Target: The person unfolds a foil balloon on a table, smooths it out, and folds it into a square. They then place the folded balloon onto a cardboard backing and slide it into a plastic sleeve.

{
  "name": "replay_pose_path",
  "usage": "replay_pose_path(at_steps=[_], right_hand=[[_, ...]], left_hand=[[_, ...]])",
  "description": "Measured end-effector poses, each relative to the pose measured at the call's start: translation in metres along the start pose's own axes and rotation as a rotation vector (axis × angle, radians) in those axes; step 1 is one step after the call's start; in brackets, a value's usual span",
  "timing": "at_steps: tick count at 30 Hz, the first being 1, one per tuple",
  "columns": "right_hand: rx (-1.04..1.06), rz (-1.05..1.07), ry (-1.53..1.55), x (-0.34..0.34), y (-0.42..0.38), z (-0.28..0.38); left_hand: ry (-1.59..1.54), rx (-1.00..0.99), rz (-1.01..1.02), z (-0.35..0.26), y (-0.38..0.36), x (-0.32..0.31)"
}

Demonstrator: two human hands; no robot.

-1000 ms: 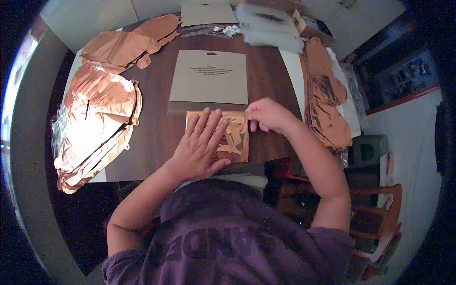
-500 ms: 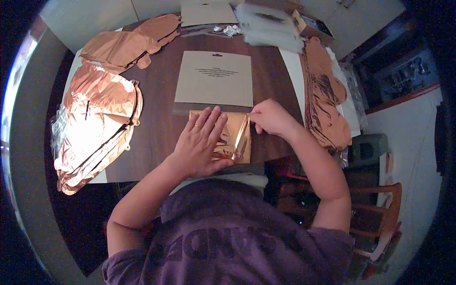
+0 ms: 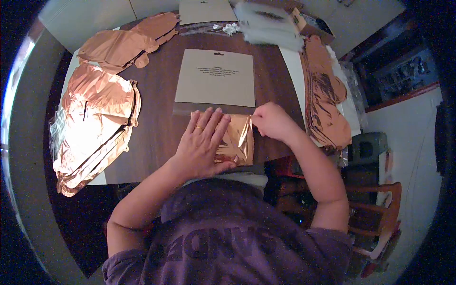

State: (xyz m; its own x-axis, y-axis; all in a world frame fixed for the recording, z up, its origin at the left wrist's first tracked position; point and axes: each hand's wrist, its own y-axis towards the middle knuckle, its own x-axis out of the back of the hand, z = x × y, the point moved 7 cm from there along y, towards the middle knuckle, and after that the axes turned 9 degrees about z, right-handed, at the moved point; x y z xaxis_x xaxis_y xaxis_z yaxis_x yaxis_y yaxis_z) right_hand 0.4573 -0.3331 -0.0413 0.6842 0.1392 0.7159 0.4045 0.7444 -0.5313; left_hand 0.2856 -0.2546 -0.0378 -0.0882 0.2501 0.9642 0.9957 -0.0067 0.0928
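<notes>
A folded rose-gold foil balloon (image 3: 241,142) lies at the table's near edge, forming a shiny, creased square. My left hand (image 3: 203,142) rests flat over its left half, fingers stretched out and a ring on one of them. At the upper right corner, my right hand (image 3: 273,122) pinches the foil's edge between thumb and curled fingers. Just beyond the foil is a pale card (image 3: 216,78) with a hang hole and a few lines of print, apparently in a clear sleeve. The foil under my left palm is hidden.
Flat foil balloons lie in piles at left (image 3: 97,114), far left (image 3: 126,45) and right (image 3: 325,95) of the dark wooden table (image 3: 156,102). Toward the back are another card (image 3: 206,12), small white pieces (image 3: 230,28), clear plastic bags (image 3: 268,26) and a box (image 3: 313,23). A chair (image 3: 375,209) stands at right.
The view has shifted slightly. My left hand stays flat on the foil and my right hand still pinches its corner; little else differs.
</notes>
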Motion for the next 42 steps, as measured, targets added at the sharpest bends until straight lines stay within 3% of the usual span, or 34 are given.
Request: replay_pose_path(at_steps=[4, 7, 10, 13, 16, 17, 20, 29, 32, 42], right_hand=[[0.080, -0.167, -0.181, 0.001, 0.000, 0.003], [-0.076, -0.221, -0.364, 0.012, -0.015, 0.011], [-0.029, -0.356, -0.515, 0.014, -0.037, 0.028], [0.267, -0.357, -0.483, -0.003, -0.059, 0.051], [0.426, -0.462, -0.530, -0.038, -0.060, 0.051], [0.336, -0.351, -0.535, -0.047, -0.055, 0.041], [0.262, -0.366, -0.531, -0.050, -0.053, 0.027], [0.263, -0.331, -0.391, -0.043, -0.056, 0.023], [0.392, -0.384, -0.288, -0.039, -0.062, 0.045], [0.274, -0.381, -0.400, -0.076, -0.043, 0.047]], left_hand=[[0.006, 0.010, 0.015, 0.000, 0.001, 0.000], [0.043, 0.019, 0.039, -0.001, 0.002, 0.001], [0.086, 0.041, 0.087, -0.003, 0.003, 0.002], [0.090, 0.044, 0.104, -0.003, 0.005, 0.001], [0.106, 0.038, 0.112, -0.003, 0.005, 0.000], [0.108, 0.037, 0.107, -0.004, 0.005, 0.001], [0.090, 0.027, 0.056, -0.003, 0.003, 0.001], [0.053, 0.023, 0.015, -0.002, -0.001, -0.002], [0.064, 0.022, 0.011, -0.003, -0.001, -0.004], [-0.070, 0.001, -0.044, 0.010, -0.012, 0.003]])
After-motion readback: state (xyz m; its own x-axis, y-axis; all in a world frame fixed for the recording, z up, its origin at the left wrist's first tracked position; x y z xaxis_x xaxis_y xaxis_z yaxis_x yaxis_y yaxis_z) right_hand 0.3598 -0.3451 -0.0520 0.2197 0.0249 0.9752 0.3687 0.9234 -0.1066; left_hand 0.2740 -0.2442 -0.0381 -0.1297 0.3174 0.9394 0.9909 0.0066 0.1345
